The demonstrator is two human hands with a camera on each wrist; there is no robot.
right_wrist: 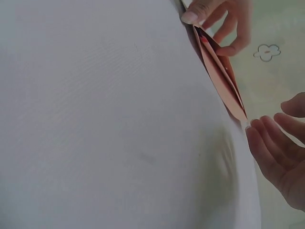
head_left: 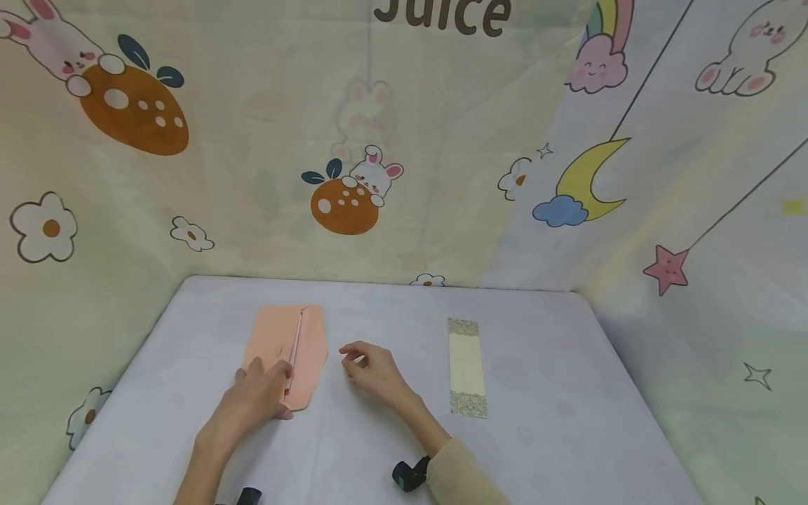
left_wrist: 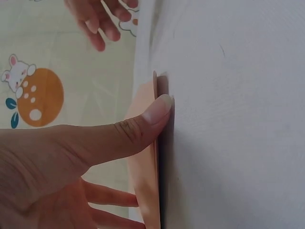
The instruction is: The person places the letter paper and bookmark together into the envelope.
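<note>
A peach-coloured paper envelope (head_left: 268, 333) lies on the left part of the table, its pointed flap facing right and a narrow pale gap along its opening. My left hand (head_left: 255, 393) holds it at the near end, thumb at the edge and fingers on top. From the left wrist view, the thumb (left_wrist: 143, 125) overlaps the envelope's edge. My right hand (head_left: 376, 372) hovers just right of the flap, fingers loosely bent and holding nothing. In the right wrist view, the envelope's mouth (right_wrist: 221, 71) gapes slightly, with something small and red near the left hand's fingers.
A cream strip (head_left: 466, 361) with speckled gold-like ends lies to the right on the white table (head_left: 543, 407). Behind and beside the table hangs a printed cloth (head_left: 252, 210) with rabbits, flowers and a moon.
</note>
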